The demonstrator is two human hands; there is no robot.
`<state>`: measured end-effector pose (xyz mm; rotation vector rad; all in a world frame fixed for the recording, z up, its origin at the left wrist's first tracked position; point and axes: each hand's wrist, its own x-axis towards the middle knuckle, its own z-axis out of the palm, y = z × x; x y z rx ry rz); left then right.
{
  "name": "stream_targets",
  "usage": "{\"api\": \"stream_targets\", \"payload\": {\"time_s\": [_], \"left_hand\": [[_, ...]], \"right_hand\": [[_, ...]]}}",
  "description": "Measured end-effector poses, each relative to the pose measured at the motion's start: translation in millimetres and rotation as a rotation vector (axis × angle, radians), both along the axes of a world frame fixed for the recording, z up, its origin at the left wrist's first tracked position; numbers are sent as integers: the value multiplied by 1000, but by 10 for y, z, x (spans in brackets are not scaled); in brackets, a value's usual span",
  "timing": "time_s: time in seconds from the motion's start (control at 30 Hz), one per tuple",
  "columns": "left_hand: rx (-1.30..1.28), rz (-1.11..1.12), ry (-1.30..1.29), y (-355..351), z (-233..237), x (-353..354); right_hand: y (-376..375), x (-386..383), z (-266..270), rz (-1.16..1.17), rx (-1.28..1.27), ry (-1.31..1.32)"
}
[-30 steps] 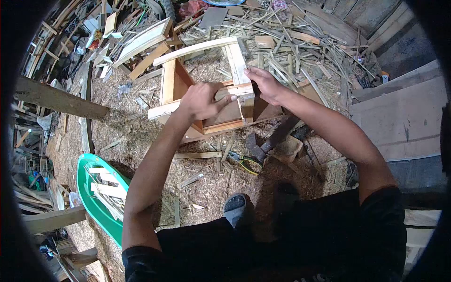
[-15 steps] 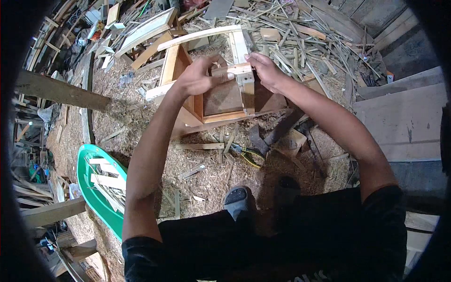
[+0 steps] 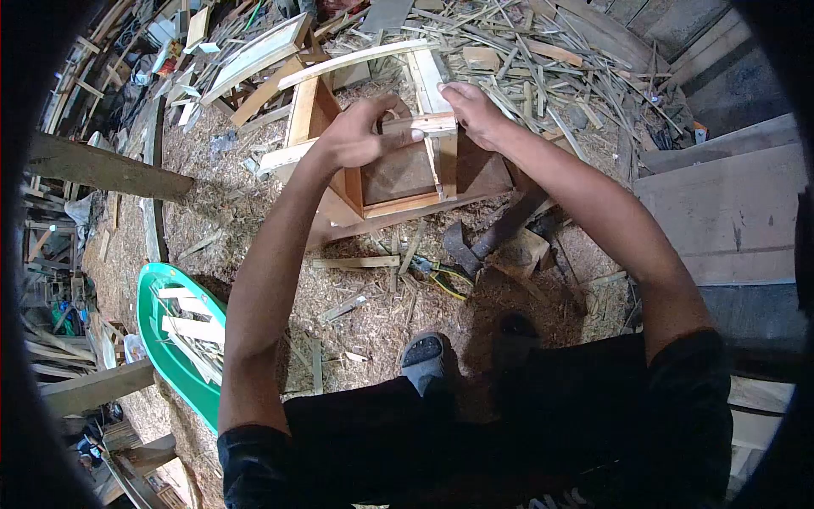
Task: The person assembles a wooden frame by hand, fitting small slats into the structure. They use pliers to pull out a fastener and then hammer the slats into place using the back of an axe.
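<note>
The pale, box-shaped wooden frame (image 3: 288, 159) lies on the sawdust-strewn floor (image 3: 220, 199), in front of the person and within reach of both hands. The left hand (image 3: 352, 140) has its fingers arched partly open over the frame's near rail (image 3: 437, 124), the thumb against it close to the right-hand corner. The right hand (image 3: 479, 119) is partly closed at that corner's outer side, its thumb on the edge of the pale crosspiece (image 3: 431, 76); its other fingers are largely hidden, so their hold cannot be told.

Over the last second the left fingers have lifted from lying along the rail into this arch, which seems to leave more of the corner uncovered, with both hands close by to steady it.

Counted around the frame: one dark-headed hammer (image 3: 460, 246) and one pair of pliers with yellow-and-black handles (image 3: 424, 265) on its near side; one green plastic tub (image 3: 170, 365) holding several wood strips, nearer the person and to its left; beyond it, scrap strips (image 3: 543, 76) too many to count.
</note>
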<state>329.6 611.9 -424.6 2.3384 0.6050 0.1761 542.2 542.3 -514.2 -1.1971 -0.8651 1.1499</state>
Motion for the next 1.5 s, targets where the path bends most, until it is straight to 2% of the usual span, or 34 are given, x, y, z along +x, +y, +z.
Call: {"api": "stream_targets", "payload": {"time_s": [0.17,0.27,0.3,0.37,0.4,0.47,0.5,0.57,0.7,0.77,1.03,1.13,1.3,1.4,1.5], "left_hand": [[-43,-15,-125,108,-215,86],[-20,28,111,58,-4,109],[12,7,16,55,-48,102],[24,27,49,23,3,127],[29,40,67,3,31,125],[3,19,-67,57,-84,131],[-8,7,-136,91,-134,138],[50,41,-29,124,-115,155],[63,74,94,18,53,157],[39,86,30,24,-73,173],[206,99,101,-203,-81,159],[219,85,170,-259,-28,185],[255,69,82,-303,-84,193],[231,90,126,-304,-60,214],[338,72,86,-352,-76,197]], "right_hand": [[33,38,-106,-29,20,78],[-62,-66,20,-56,17,136],[-72,-69,29,-45,26,129],[-79,-55,72,-15,19,74],[-84,-69,86,-37,-12,114],[-106,-90,112,-86,-71,196],[-125,-62,121,-19,-98,252],[-158,53,159,122,-155,355],[-142,145,62,192,-177,396],[-139,209,42,254,-185,415],[-293,204,89,269,-224,434],[-333,150,157,208,-246,408],[-308,146,149,241,-232,421],[-299,120,158,212,-254,442],[-314,113,146,216,-232,401]]}}
